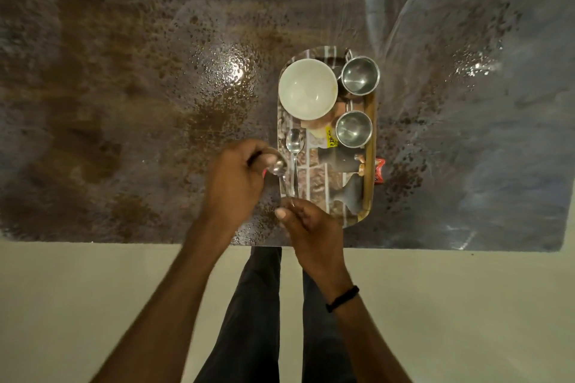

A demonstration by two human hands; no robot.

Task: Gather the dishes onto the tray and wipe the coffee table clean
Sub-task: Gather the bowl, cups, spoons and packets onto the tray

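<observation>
A patterned oblong tray lies on the glossy coffee table. It carries a white bowl, a far steel cup, a near steel cup and one spoon lying lengthwise. A second spoon is at the tray's left edge. My left hand is curled shut around its bowl end. My right hand pinches the handle ends at the tray's near left corner. Which handle it grips is partly hidden by its fingers.
A red packet lies against the tray's right side. The table top is covered with droplets, specks and smears. Its near edge meets a pale floor, where my legs in dark trousers stand.
</observation>
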